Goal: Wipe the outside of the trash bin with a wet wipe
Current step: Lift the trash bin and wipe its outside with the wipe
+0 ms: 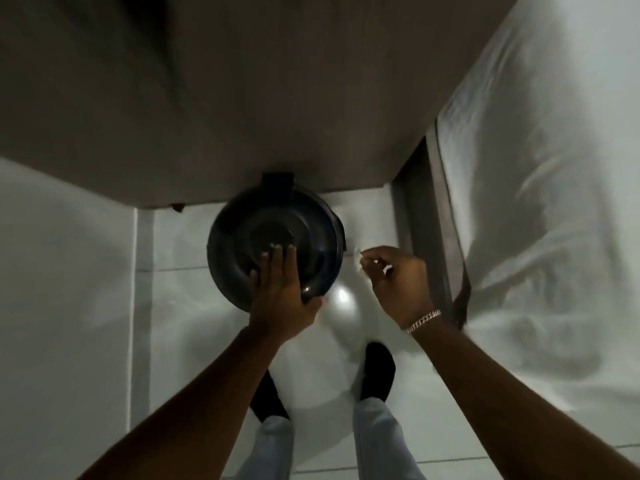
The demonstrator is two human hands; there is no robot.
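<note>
Left hand (277, 289): flat, fingers spread, palm pressed on the lid, holding nothing; judged to steady the bin for wiping. Right hand (398, 278): fingers pinched closed on a small white wet wipe (357, 259), held just beside the bin's right flank, apart from it; a pale metal chain bracelet (424, 320) circles the wrist. Trash bin (242, 237): round, dark, glossy plastic, domed lid with concentric rings, hinge tab at the far side; stands on the floor against a brown panel (242, 98), likely furniture. Floor (69, 306): pale glossy tile, reflecting a light. Bed (536, 168): white creased sheet, at right.
</note>
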